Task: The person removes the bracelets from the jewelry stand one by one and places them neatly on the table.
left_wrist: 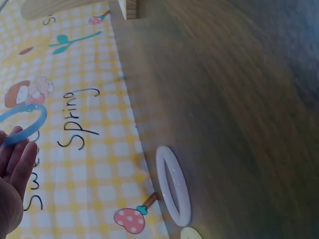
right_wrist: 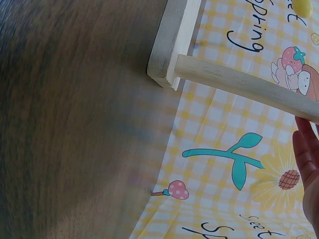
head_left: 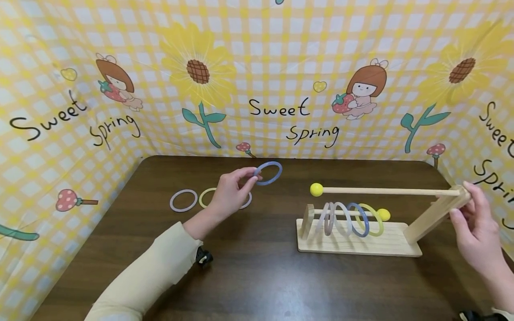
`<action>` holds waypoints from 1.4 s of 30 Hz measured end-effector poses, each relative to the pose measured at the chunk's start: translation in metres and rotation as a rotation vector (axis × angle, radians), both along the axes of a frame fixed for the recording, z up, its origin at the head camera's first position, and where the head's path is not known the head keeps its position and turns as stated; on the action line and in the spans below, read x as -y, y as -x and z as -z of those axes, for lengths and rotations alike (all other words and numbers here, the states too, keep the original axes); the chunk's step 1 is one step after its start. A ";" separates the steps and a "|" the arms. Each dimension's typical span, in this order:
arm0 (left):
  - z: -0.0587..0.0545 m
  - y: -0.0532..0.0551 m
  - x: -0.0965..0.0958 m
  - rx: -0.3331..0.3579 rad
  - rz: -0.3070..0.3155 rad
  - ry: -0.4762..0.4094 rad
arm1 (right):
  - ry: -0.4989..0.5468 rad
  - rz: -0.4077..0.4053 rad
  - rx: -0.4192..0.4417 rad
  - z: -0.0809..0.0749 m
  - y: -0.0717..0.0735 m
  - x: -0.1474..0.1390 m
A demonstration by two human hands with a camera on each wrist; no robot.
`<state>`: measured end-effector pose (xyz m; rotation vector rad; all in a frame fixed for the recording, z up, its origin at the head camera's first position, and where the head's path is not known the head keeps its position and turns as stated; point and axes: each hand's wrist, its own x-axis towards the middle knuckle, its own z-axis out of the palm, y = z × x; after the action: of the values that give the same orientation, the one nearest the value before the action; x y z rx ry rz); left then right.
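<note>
My left hand (head_left: 230, 194) pinches a translucent blue ring (head_left: 269, 163) between thumb and fingertips above the far part of the table. In the left wrist view the same blue ring (left_wrist: 42, 119) shows at the left edge. With thumb and fingers, my right hand (head_left: 479, 227) grips the top of the slanted wooden post (head_left: 431, 216) of a ring stand. From that post an upper rod (head_left: 381, 191) with a yellow ball end (head_left: 316, 189) points left. Several coloured rings, among them a blue ring (head_left: 366, 225) and a yellow ring (head_left: 380, 229), hang on the lower rod.
A pale purple ring (head_left: 172, 203) and a yellow-green ring (head_left: 201, 196) lie on the dark wooden table (head_left: 257, 285), left of the stand. Another ring (head_left: 250, 199) is partly hidden behind my left hand. A checked cloth (head_left: 273, 80) stands around the table's back and sides.
</note>
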<state>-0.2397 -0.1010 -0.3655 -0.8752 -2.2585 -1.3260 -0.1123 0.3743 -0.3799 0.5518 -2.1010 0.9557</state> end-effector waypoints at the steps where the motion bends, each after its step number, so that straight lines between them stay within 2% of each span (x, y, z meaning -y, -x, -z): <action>1: 0.001 0.002 0.000 0.004 0.003 0.001 | -0.002 0.000 -0.003 0.000 0.000 0.000; 11: 0.015 0.024 0.006 -0.022 -0.018 0.046 | -0.036 0.041 -0.014 -0.002 0.001 0.000; 17: 0.021 0.036 0.006 0.011 -0.013 0.072 | -0.035 0.041 -0.007 -0.001 0.002 0.000; 23: 0.027 0.049 0.004 0.093 0.022 0.161 | -0.014 0.026 -0.011 0.000 0.002 0.000; 31: 0.030 0.061 -0.002 0.212 0.146 0.284 | -0.014 0.016 -0.015 0.000 0.001 -0.001; 39: 0.031 0.072 -0.008 0.345 0.205 0.408 | 0.015 -0.002 -0.001 0.001 0.000 -0.001; 42: 0.032 0.075 -0.008 0.398 0.200 0.451 | 0.016 -0.001 0.003 0.002 0.000 -0.001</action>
<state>-0.3145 -0.0929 -0.3980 -1.0838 -2.9219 -1.1675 -0.1120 0.3751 -0.3819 0.5440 -2.0939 0.9735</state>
